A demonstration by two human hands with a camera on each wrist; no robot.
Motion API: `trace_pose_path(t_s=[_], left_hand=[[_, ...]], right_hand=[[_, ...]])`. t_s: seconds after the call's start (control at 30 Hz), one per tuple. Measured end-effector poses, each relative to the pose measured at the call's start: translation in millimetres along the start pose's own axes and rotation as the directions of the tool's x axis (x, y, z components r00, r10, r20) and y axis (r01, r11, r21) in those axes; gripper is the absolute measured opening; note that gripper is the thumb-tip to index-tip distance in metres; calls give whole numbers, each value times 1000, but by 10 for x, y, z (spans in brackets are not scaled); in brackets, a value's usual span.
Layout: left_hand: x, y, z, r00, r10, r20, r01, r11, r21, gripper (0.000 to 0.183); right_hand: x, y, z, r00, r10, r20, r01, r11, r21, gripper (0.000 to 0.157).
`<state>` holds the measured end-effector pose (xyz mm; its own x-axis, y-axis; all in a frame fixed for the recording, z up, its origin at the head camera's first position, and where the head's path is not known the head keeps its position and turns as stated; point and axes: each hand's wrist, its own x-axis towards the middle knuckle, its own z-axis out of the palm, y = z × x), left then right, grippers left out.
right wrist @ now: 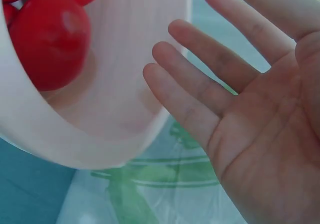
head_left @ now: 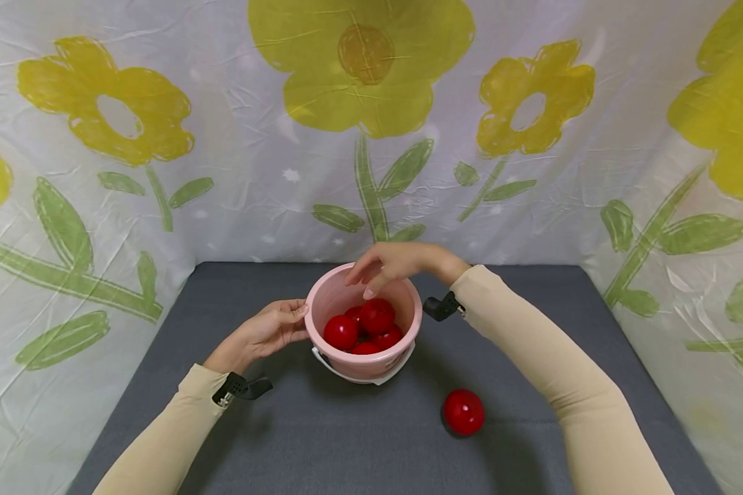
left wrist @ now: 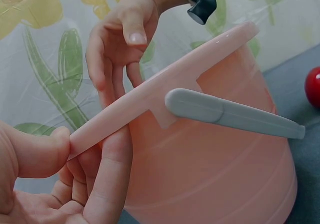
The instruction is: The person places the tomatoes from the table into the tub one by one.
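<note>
A pink bucket (head_left: 399,364) with a pale handle (left wrist: 235,116) stands on the dark grey table, its mouth facing up toward the head camera. My left hand (head_left: 271,328) pinches its rim at the left, thumb on top and fingers below the edge. Several shiny round red objects, apple- or ball-like (head_left: 377,316), lie inside; their exact kind I cannot tell. Over the far side of the opening hangs my right hand (head_left: 396,265), fingers spread and relaxed, palm bare in the right wrist view. One more round red object (head_left: 464,412) sits on the table, right of the bucket and nearer to me.
The dark grey cloth-covered table (head_left: 359,447) ends at a white curtain (head_left: 241,206) printed with yellow flowers, which hangs behind it and along both sides. Black camera straps (head_left: 442,306) stick out from both wrists.
</note>
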<state>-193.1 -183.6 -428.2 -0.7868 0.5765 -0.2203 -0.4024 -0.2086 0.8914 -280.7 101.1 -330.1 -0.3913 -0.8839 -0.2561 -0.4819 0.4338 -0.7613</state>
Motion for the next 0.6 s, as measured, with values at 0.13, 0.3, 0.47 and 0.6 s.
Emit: trace_pose_path(t_s=[0.13,0.3,0.47,0.6], left_hand=[[4,-7,-2,999,17,28,-17,1000,-5,42],[5,-9,-2,999,24,34,-24,1000,-2,44],[-1,-6,-1,1000,22,17,-22,1000,3,45],[-4,-4,8,1000,8,1,-8,1000,-4,46]], right_hand=[[-135,-29,-23,998,-29,-52,30,999,13,46],[-371,-44,-65,992,-13,-126,19,999,43,44],[-685,-52,-105,984,-6,-181,28,992,119,48],[-955,-11,-76,975,11,-224,13,994,106,51]])
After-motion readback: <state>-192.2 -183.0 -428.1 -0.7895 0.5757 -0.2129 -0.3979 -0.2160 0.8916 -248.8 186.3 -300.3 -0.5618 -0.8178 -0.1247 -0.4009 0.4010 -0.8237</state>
